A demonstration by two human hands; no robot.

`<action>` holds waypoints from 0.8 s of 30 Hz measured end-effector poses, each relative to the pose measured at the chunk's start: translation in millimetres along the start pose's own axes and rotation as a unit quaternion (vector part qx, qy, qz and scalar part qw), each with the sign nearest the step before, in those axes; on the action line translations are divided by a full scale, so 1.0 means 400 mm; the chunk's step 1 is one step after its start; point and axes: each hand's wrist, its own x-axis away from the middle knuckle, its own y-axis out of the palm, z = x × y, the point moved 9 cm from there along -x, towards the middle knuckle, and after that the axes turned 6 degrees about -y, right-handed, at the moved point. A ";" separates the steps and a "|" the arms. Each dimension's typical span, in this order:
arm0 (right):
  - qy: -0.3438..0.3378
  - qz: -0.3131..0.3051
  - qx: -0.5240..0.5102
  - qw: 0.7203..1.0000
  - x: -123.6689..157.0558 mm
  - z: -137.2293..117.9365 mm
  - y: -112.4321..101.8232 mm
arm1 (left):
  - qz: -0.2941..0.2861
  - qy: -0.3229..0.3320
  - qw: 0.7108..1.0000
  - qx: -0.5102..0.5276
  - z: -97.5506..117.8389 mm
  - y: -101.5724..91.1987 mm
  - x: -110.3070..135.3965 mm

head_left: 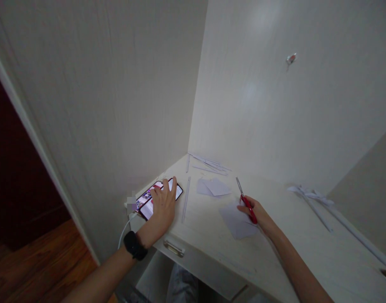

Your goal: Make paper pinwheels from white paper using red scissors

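My left hand (164, 201), with a black watch on the wrist, is over a phone (146, 209) whose screen is lit. Its fingers are spread and reach down to the screen. A second lit phone (144, 198) lies beside and partly behind the first one. In my right hand (257, 212) is a pair of red-handled scissors (248, 209), blades pointing away from me and looking closed. Under that hand lies a sheet of white paper (235, 223). More cut paper pieces (214, 187) rest overlapping farther back.
Thin paper strips (208, 163) lie in the back corner, and one long strip (186, 200) is near the phones. At right are rolled paper sticks (347, 221). A white cable (125, 229) hangs off the left edge. Walls enclose the desk (205, 235); a drawer handle (174, 248) is in front.
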 end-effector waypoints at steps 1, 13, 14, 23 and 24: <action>-0.001 0.004 -0.003 1.000 0.001 -0.002 -0.002 | -0.010 -0.003 1.000 0.001 -0.005 0.005 -0.004; 0.006 0.007 0.021 1.000 -0.002 0.015 -0.009 | -0.101 -0.042 0.994 0.002 -0.063 0.037 -0.058; 0.007 0.006 0.025 1.000 -0.002 0.017 -0.009 | -0.099 -0.044 0.994 0.000 -0.064 0.035 -0.059; 0.008 0.000 0.034 0.999 -0.003 0.017 -0.008 | -0.046 -0.022 0.999 -0.001 -0.025 0.005 -0.036; 0.008 0.000 0.034 0.999 -0.003 0.017 -0.007 | -0.042 -0.016 0.999 0.000 -0.018 0.002 -0.033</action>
